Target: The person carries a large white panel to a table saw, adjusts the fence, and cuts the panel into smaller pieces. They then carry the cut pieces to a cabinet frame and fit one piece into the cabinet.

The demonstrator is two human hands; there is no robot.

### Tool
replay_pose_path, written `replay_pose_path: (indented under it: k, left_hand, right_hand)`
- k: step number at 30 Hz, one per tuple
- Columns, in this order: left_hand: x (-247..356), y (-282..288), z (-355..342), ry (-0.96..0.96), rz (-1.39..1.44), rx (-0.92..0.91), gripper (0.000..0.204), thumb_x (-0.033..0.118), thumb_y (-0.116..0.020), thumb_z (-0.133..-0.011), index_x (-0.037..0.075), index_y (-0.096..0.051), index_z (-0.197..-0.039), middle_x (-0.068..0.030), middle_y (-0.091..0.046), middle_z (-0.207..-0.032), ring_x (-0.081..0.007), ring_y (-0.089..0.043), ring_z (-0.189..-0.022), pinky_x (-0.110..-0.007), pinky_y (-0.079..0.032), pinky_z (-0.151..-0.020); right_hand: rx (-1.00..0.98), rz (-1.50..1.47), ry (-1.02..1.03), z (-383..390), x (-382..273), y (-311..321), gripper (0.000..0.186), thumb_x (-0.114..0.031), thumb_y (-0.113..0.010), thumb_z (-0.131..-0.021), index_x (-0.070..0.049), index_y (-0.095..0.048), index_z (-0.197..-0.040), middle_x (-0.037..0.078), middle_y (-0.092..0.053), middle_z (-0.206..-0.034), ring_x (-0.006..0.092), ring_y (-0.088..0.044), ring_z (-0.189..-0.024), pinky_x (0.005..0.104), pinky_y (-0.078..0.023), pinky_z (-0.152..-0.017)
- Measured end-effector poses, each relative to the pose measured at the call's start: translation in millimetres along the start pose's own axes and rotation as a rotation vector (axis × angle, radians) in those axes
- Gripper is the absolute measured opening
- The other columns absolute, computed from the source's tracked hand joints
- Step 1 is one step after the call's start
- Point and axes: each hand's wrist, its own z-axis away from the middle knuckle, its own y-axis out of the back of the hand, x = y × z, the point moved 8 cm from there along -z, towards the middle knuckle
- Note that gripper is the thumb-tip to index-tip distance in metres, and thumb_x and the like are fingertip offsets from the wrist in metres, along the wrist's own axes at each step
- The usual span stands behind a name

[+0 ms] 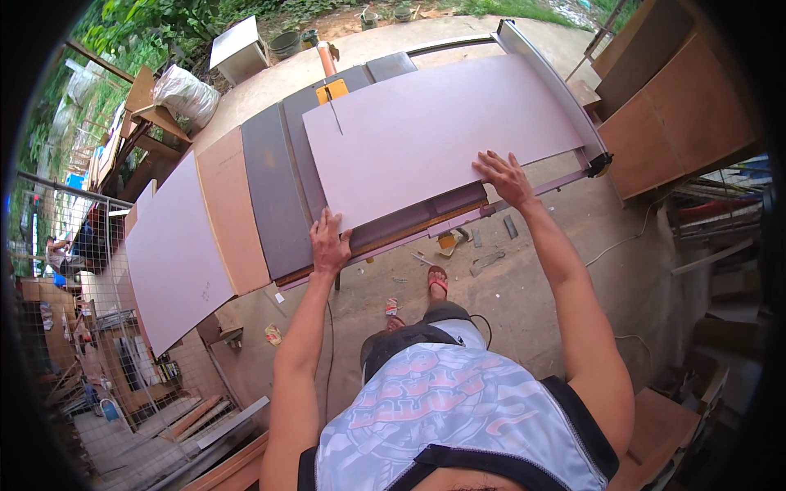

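A broad, flat, pale lilac rectangular panel (442,135) lies on the dark grey metal counter (266,192), its right edge running along a long silver metal rail (553,86). At the far side, near the panel's left end, a yellow plate (331,91) is set in the counter, and a thin dark line runs from it into the panel's far edge.

The left grip (330,245) (a bare hand) touches the panel's near left corner, fingers pointing far; whether it clasps the edge or only presses, I cannot tell. The right grip (505,180) is spread, unclenched, its fingers flat on top at the near edge, toward the right.

Reddish lettering crosses the white-and-grey sleeveless shirt (426,393) on the near side. On the left, beyond a tan wooden board (229,209), a second pale lilac sheet (176,254) bears small dark marks (too small to read) near its near right corner.
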Motion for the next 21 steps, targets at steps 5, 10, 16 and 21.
replay_pose_path:
  k: [5,10,16,21]
  left_hand:
    - [-1.3,0.4,-6.5,-0.007,-0.01,-0.011,0.049,0.022,-0.066,-0.096,0.003,-0.052,-0.139,-0.0317,-0.049,-0.148,-0.0443,-0.045,-0.142,-0.057,-0.031,-0.115]
    - [-1.6,0.2,-12.0,-0.017,-0.016,-0.015,0.047,0.02,-0.064,-0.097,0.004,-0.052,-0.139,-0.032,-0.049,-0.148,-0.0446,-0.045,-0.142,-0.057,-0.031,-0.115]
    - [-3.6,-0.6,-17.7,-0.009,-0.035,-0.03,0.047,0.021,-0.063,-0.097,0.004,-0.052,-0.14,-0.0324,-0.049,-0.148,-0.0443,-0.043,-0.143,-0.056,-0.031,-0.115]
    - [-6.7,-2.3,-22.6,0.011,-0.025,-0.038,0.047,0.021,-0.062,-0.098,0.004,-0.052,-0.14,-0.0319,-0.049,-0.149,-0.0441,-0.043,-0.144,-0.056,-0.03,-0.116]
  right_hand:
    - [-0.002,-0.002,-0.005,-6.1,1.9,-0.4,0.045,-0.018,-0.057,-0.1,-0.032,-0.059,-0.143,-0.002,-0.052,-0.155,0.0205,-0.046,-0.146,0.063,-0.032,-0.119]
    - [0.015,0.001,0.009,-11.1,4.4,-3.5,0.045,-0.023,-0.06,-0.099,-0.032,-0.059,-0.143,-0.002,-0.051,-0.156,0.0201,-0.045,-0.146,0.0637,-0.032,-0.119]
    - [0.01,0.02,0.01,-17.5,7.7,-7.6,0.045,-0.026,-0.061,-0.099,-0.032,-0.059,-0.143,-0.002,-0.051,-0.156,0.0195,-0.044,-0.147,0.0638,-0.031,-0.119]
    - [0.0,-0.003,-0.003,-22.6,8.1,-5.9,0.044,-0.027,-0.061,-0.099,-0.032,-0.059,-0.143,-0.001,-0.051,-0.156,0.0197,-0.044,-0.147,0.0635,-0.031,-0.119]
